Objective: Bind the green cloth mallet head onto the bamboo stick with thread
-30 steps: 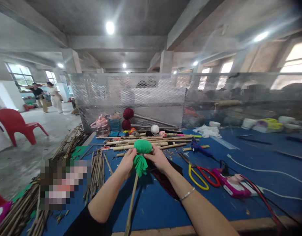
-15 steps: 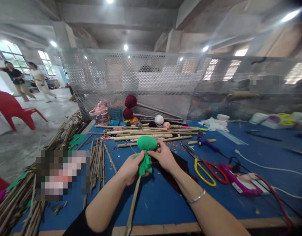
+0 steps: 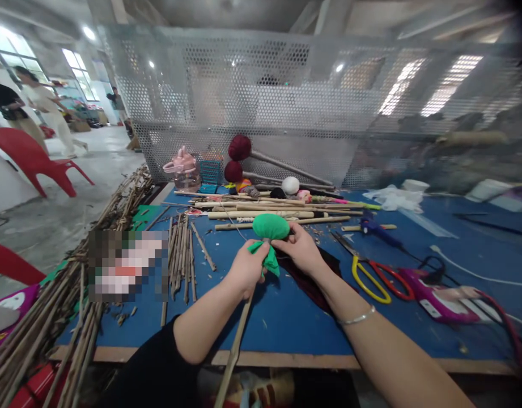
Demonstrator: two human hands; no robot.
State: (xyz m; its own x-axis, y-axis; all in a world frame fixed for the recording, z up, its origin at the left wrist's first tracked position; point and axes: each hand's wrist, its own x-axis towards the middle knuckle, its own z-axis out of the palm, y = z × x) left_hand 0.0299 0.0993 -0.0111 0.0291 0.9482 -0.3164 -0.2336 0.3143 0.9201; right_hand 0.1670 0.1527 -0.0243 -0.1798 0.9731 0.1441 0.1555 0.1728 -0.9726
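Observation:
A green cloth-covered ball [image 3: 271,226] sits at the top of a wooden stick [image 3: 235,351], which slants down past the table's front edge. Below the ball the cloth is gathered at a narrow greyish neck, and its loose tail [image 3: 271,263] hangs down. My left hand [image 3: 249,270] is closed around the gathered cloth and stick. On the other side, my right hand [image 3: 302,249] pinches with thumb and forefinger at the neck, touching the ball's lower right. Whatever thin thing it may hold is hidden. Dark red fabric [image 3: 314,277] lies beneath my right wrist.
Scissors [image 3: 373,277] with yellow and red handles and a blue glue gun [image 3: 377,232] lie to the right. Sticks [image 3: 182,260] lie left; a bundle of branches [image 3: 90,272] runs along the left edge. Dark red balls on sticks [image 3: 239,147] lean against a perforated metal screen [image 3: 261,79].
The view has tilted down and shifted, so the table sits higher in the picture. Both hands stay at the ball's neck; the cloth tail is more bunched under my left thumb.

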